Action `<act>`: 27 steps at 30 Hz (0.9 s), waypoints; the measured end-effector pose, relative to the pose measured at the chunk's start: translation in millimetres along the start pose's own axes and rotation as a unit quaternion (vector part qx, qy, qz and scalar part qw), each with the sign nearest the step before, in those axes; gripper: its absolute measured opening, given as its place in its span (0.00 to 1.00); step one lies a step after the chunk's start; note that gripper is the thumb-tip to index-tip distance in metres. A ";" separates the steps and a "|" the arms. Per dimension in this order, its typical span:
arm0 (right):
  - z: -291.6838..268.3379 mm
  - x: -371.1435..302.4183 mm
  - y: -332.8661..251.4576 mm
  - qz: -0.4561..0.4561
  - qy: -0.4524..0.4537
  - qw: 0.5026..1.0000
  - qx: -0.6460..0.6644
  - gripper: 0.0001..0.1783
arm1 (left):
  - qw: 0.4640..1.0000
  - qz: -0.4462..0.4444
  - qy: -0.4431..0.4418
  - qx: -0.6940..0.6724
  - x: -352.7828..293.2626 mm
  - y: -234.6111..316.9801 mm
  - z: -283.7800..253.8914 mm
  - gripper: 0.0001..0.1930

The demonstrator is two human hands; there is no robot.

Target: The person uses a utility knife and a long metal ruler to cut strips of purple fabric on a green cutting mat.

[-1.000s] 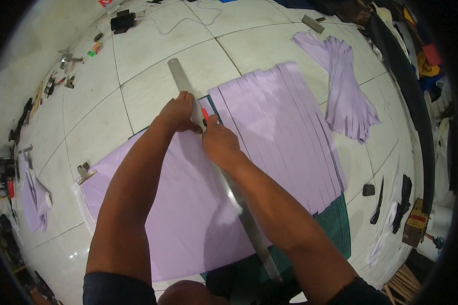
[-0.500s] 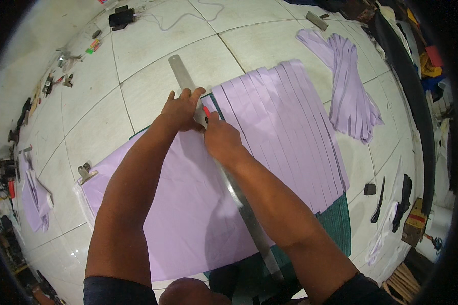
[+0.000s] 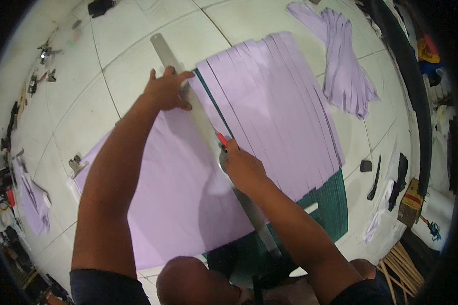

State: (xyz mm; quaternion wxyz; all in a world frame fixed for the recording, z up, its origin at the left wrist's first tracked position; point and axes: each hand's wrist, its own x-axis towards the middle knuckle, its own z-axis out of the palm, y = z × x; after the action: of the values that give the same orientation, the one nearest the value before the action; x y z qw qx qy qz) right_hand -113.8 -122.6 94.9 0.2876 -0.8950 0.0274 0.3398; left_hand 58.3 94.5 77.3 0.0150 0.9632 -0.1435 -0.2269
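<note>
A long metal ruler (image 3: 164,53) lies aslant across a sheet of lilac fabric (image 3: 173,193). My left hand (image 3: 169,90) presses on the ruler's far part, fingers spread. Closed around a red-handled utility knife (image 3: 222,139), my right hand (image 3: 245,166) rests further down, at the ruler's right edge. The blade's tip is too small to make out. Right of the ruler, the fabric is slit into several long parallel strips (image 3: 275,112). A green cutting mat (image 3: 336,206) shows under the fabric and through a narrow gap between strips.
A metal binder clip (image 3: 76,165) grips the fabric's left edge. Loose lilac strips (image 3: 343,71) are heaped on the tiled floor at the far right. Scissors (image 3: 374,178) and a small dark block (image 3: 366,165) lie to the right. Folded lilac fabric (image 3: 33,198) sits at the left.
My right hand has drawn the knife toward me along the ruler, away from my left hand. A longer stretch of green gap shows beside the newest strip. The whole view has shifted slightly.
</note>
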 end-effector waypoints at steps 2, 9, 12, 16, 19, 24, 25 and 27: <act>2.9 -24.6 12.9 0.030 -0.034 0.999 -0.009 0.18 | 1.000 -0.011 -0.015 0.000 -1.4 -0.2 -2.0 0.49; 23.0 -122.7 65.5 0.122 -0.092 0.988 0.015 0.15 | 1.000 0.005 -0.001 0.023 -0.7 -8.7 6.3 0.49; 42.1 -169.8 105.6 0.179 -0.134 0.975 -0.007 0.15 | 0.999 0.028 0.027 0.036 5.8 -17.3 14.4 0.48; 61.0 -226.9 145.5 0.247 -0.188 0.950 -0.044 0.15 | 0.996 0.062 0.046 0.040 11.0 -23.7 20.3 0.45; 65.8 -248.0 163.2 0.268 -0.214 0.938 -0.060 0.14 | 0.994 0.083 0.062 0.027 12.7 -27.9 23.6 0.45; 58.8 -259.6 165.3 0.225 -0.174 0.953 -0.100 0.15 | 0.995 0.082 0.059 0.014 14.9 -33.8 26.3 0.47; 53.7 -264.8 162.0 0.223 -0.168 0.955 -0.103 0.16 | 0.995 0.078 0.053 0.025 14.2 -31.0 27.2 0.48; 34.1 -262.7 147.9 0.208 -0.151 0.960 -0.111 0.18 | 0.997 0.061 0.047 0.023 12.8 -31.9 28.8 0.52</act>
State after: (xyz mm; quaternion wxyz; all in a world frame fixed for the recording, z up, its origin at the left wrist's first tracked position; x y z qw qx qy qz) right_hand -371.8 -266.0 164.8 0.1098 -0.8342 0.1311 0.5242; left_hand 65.2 122.5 42.9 0.0131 0.9623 -0.2064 -0.1768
